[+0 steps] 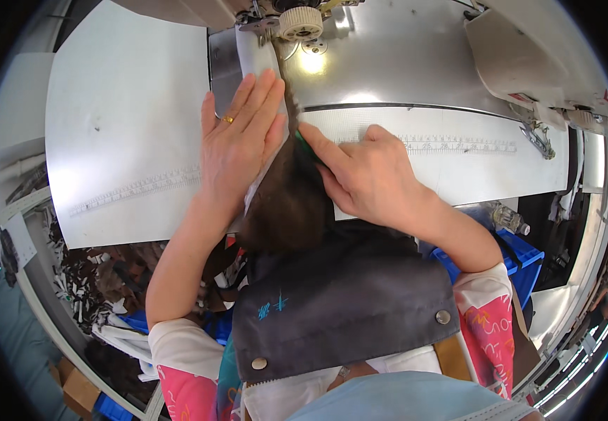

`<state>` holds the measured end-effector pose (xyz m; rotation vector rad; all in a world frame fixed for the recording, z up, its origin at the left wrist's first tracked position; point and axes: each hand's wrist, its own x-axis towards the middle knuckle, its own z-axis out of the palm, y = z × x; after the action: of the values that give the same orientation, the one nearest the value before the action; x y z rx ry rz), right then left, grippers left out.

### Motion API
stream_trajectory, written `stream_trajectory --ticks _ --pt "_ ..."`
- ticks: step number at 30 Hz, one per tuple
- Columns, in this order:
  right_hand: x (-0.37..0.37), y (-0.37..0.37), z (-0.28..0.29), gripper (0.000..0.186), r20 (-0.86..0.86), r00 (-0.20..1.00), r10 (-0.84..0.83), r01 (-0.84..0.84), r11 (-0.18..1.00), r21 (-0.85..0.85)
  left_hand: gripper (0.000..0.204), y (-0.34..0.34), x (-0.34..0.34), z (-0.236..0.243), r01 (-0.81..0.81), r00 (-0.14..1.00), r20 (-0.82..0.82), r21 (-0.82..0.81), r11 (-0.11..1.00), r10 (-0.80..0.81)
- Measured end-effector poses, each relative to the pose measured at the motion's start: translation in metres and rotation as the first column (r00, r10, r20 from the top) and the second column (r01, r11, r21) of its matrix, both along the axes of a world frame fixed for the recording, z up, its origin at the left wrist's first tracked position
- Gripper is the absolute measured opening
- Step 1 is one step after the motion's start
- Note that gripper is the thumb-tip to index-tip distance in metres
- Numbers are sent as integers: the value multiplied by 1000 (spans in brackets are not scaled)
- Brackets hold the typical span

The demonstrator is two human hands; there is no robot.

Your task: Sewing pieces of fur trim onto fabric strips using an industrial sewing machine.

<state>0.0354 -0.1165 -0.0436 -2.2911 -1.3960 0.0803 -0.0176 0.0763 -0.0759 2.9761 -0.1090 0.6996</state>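
A length of dark brown, furry-looking material [286, 207] runs from my lap up to the sewing machine's presser foot [262, 27]. Along its left side lies a white strip [253, 57]. My left hand [241, 140] rests flat on that strip, fingers stretched toward the machine, with a ring on one finger. At the material's right edge is my right hand [367, 168], its index finger pointing forward and the others curled in. Something small and green [304, 146] shows under that finger, mostly hidden; its kind cannot be made out.
A white ridged knob wheel [301, 24] sits above the metal machine bed [381, 63]. White table boards with printed rulers [458, 145] flank the material. A dark apron flap [346, 302] covers my lap. Scraps [79, 274] lie below left; a blue crate [525, 263] and plastic bottle [511, 217] are right.
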Motion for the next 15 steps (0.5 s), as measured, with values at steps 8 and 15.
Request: stream_trajectory --ticks 8,15 --pt "18 -21 6 41 -200 977 -68 84 994 70 33 21 12 -2 9 995 -93 -281 960 -37" --pt "16 -39 14 37 -413 909 -52 113 986 125 34 23 12 6 -20 970 -207 -596 802 -129"
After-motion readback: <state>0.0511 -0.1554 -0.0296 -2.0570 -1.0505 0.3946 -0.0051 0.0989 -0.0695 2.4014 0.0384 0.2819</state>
